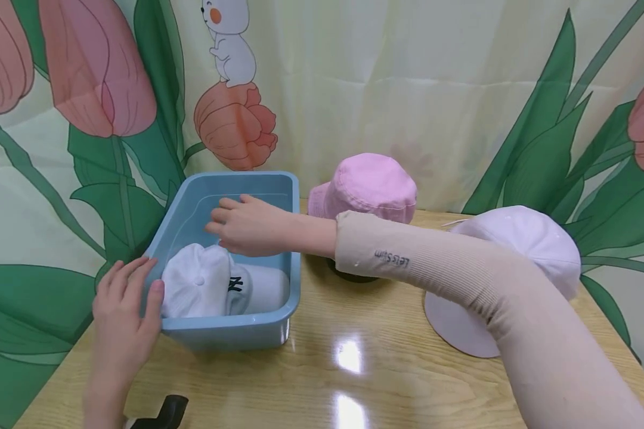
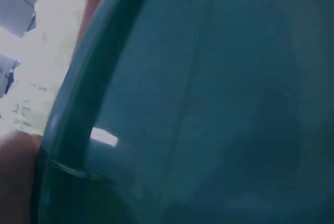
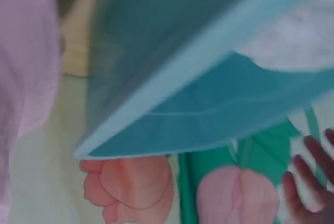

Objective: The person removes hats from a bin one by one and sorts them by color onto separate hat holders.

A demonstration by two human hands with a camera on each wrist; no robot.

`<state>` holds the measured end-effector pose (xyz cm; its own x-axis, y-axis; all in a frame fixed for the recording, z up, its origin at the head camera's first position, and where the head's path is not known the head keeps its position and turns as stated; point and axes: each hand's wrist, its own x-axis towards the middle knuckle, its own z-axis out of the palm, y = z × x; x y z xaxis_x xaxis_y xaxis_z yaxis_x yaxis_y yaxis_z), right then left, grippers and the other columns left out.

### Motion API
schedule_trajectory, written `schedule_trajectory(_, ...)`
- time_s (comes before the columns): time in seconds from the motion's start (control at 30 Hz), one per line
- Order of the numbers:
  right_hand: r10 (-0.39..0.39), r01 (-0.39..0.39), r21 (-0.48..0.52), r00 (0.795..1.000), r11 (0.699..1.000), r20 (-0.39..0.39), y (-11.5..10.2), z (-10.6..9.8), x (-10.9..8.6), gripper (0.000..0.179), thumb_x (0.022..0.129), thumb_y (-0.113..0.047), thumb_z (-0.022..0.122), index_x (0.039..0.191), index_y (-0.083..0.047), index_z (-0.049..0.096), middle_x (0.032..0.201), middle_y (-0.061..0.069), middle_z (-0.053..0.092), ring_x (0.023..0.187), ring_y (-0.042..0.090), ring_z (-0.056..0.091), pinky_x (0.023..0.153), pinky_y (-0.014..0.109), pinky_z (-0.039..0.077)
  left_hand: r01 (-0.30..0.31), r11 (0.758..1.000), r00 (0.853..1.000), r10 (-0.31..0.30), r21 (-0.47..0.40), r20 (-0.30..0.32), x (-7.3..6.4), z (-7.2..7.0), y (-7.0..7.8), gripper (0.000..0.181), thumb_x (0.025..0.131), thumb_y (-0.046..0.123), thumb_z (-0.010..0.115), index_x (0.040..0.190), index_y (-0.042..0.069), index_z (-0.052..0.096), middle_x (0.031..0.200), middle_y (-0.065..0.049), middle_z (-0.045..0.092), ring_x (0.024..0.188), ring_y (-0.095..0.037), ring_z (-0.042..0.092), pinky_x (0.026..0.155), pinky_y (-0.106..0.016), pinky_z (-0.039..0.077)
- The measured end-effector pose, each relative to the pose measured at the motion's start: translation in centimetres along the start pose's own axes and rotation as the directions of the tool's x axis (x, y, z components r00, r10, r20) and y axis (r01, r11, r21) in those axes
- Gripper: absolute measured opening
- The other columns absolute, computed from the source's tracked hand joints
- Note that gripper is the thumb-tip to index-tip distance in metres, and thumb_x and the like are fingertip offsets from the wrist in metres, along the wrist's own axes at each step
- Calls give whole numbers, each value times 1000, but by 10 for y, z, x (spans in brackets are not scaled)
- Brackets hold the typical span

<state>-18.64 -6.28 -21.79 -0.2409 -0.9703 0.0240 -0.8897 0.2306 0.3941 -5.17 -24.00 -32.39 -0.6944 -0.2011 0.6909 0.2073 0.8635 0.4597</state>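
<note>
In the head view, a blue plastic bin [image 1: 228, 322] stands at the left of the table. Inside it lie a white cap [image 1: 197, 280] and, beside that, a white brim with black letters [image 1: 263, 289]. My right hand [image 1: 252, 225] hovers over the middle of the bin, fingers loosely bent, with nothing seen in them. At the near left corner, my left hand [image 1: 126, 307] rests against the bin's rim with straight fingers. The bin's outer wall [image 2: 209, 98] fills most of the left wrist view, a thumb [image 2: 18, 177] showing at its edge.
Behind my right forearm sits a pink cap [image 1: 372, 185], with a dark rounded thing [image 1: 354, 276] partly hidden below it. A white brimmed hat [image 1: 531, 238] is at the right, partly covered by my sleeve. A tulip-print curtain [image 1: 408, 89] hangs behind the wooden table [image 1: 408, 369].
</note>
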Motion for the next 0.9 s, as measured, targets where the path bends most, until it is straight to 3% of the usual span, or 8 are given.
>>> schedule_trajectory(0.13,-179,185,-159,983,970,51,-1,15,11,36,95,-30,37,126,-15,47,122,0,53,112,17,43,84,29,41,-76,995,997,75,66,20,-2,4,-2,47,90,34,42,120,-2,52,123,-25,48,127,-43,28,98,-66,16)
schedule_trajectory(0.23,-269,279,-213,960,937,75,-2,24,17,37,95,-28,38,130,-16,43,126,0,52,114,19,42,88,31,40,-122,985,993,120,126,17,-4,6,-3,56,90,44,35,122,0,51,124,-24,48,129,-42,26,99,-66,13)
schedule_trajectory(0.47,-473,475,-345,876,810,94,-11,43,34,40,96,-17,35,136,-15,33,131,4,48,121,22,38,90,34,38,-144,971,990,142,192,21,-8,5,-5,66,90,52,27,124,0,49,122,-25,48,130,-41,24,100,-65,9)
schedule_trajectory(0.73,-584,620,-312,784,720,210,-18,61,45,33,97,-13,33,128,-15,43,124,3,55,118,22,37,93,39,36,-147,966,989,144,214,27,-11,6,-7,68,90,53,25,123,-1,49,123,-25,48,130,-43,22,99,-66,9)
schedule_trajectory(0.9,-602,647,-299,762,702,238,-20,71,50,31,96,-12,34,124,-15,47,119,3,58,114,21,39,93,38,35,-142,968,990,140,205,23,-12,4,-8,67,90,53,26,124,0,50,123,-25,48,130,-43,21,100,-65,8)
